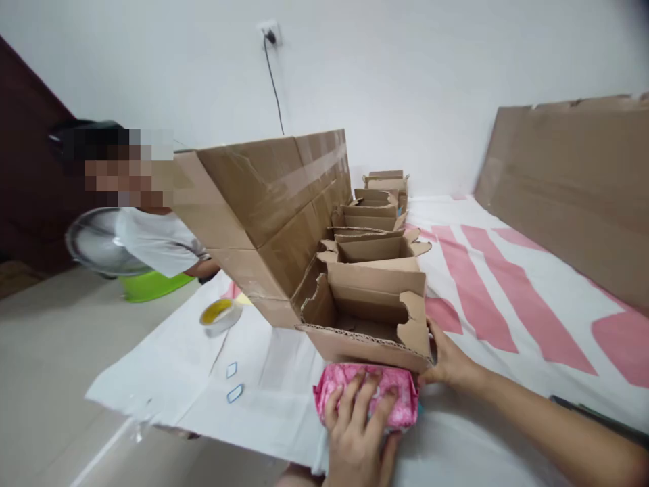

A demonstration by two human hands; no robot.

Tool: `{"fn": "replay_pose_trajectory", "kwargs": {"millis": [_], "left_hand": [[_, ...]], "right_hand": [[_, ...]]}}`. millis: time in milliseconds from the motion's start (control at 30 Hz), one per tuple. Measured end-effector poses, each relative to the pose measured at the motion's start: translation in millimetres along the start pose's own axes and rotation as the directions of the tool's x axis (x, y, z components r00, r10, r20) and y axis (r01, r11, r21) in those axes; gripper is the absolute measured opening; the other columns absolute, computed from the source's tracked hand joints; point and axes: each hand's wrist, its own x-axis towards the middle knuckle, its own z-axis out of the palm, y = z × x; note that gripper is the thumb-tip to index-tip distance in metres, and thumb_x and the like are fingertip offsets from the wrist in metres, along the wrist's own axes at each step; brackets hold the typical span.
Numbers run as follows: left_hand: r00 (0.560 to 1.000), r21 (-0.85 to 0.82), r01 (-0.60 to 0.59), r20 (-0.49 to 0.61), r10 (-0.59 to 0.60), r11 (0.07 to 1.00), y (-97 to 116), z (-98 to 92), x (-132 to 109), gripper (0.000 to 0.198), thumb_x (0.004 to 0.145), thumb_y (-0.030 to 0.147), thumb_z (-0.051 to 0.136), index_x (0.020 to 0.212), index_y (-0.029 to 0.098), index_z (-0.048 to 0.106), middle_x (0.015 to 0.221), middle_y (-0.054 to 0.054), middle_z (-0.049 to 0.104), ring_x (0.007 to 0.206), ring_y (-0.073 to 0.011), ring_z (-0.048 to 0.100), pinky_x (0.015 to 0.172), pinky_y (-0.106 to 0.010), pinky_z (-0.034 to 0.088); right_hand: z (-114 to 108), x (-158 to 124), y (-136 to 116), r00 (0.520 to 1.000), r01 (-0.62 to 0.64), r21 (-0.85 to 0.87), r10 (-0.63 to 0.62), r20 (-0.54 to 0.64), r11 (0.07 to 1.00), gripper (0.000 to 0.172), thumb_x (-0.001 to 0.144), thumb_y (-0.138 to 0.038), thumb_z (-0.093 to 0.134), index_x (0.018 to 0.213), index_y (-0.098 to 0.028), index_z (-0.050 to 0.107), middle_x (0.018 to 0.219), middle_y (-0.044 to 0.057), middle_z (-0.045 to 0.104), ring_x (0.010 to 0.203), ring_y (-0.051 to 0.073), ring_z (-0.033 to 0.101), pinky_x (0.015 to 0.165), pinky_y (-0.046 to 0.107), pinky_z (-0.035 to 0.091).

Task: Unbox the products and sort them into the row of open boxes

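Observation:
My left hand (357, 423) lies over a pink plastic packet (342, 377), its fingers spread across the top and the thumb on the right side. The packet rests on the sheet, right against the front of an open cardboard box (365, 345). At that box's right front corner, my right hand (449, 362) grips the side, with the thumb low at the front and some fingers hidden behind the edge. The nearest box has torn, jagged cut edges and looks hollow inside. Behind it, several similar open boxes (372, 249) stand in a row.
A tall wall of taped cardboard boxes (274, 196) borders the row on the left. Beyond it sits a person (157, 237) beside a green basin (152, 285). A tape roll (220, 318) lies on the white sheet (274, 379). A large cardboard panel (572, 182) stands at right.

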Motion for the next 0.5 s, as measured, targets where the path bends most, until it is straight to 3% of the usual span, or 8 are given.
{"fn": "replay_pose_trajectory", "kwargs": {"millis": [133,233,500], "left_hand": [[0.999,-0.053,0.023,-0.043,-0.025,0.998,0.9,0.0,-1.4,0.034,0.081,0.04,0.061,0.113,0.029,0.066,0.122,-0.007,0.064,0.117,-0.0292,0.051,0.101,-0.045,0.026],[1.0,-0.017,-0.016,-0.015,0.015,1.0,0.0,-2.4,0.1,0.034,0.082,0.034,0.06,0.115,0.028,0.065,0.12,-0.007,0.065,0.116,-0.0287,0.051,0.101,-0.045,0.025],[0.999,-0.026,-0.031,-0.034,0.03,0.999,-1.4,0.4,-1.4,0.035,0.081,0.027,0.057,0.115,0.027,0.065,0.122,-0.007,0.063,0.119,-0.0283,0.048,0.104,-0.044,0.022]], "right_hand": [[8.6,-3.2,-5.3,1.0,0.003,0.057,-0.002,-0.025,0.998,0.132,0.042,-0.049,0.091,0.148,-0.028,0.015,0.146,0.015,0.038,0.134,0.034,0.036,0.111,0.051,0.029],[13.1,-4.9,-9.9,0.999,0.0,0.085,0.003,-0.037,0.996,0.131,0.043,-0.044,0.092,0.148,-0.029,0.015,0.147,0.013,0.037,0.133,0.033,0.038,0.111,0.049,0.029],[13.8,-6.9,-10.3,0.996,0.076,0.004,-0.076,-0.04,0.997,0.13,0.046,-0.054,0.087,0.15,-0.031,0.012,0.147,0.013,0.039,0.135,0.031,0.036,0.112,0.048,0.025]]}}
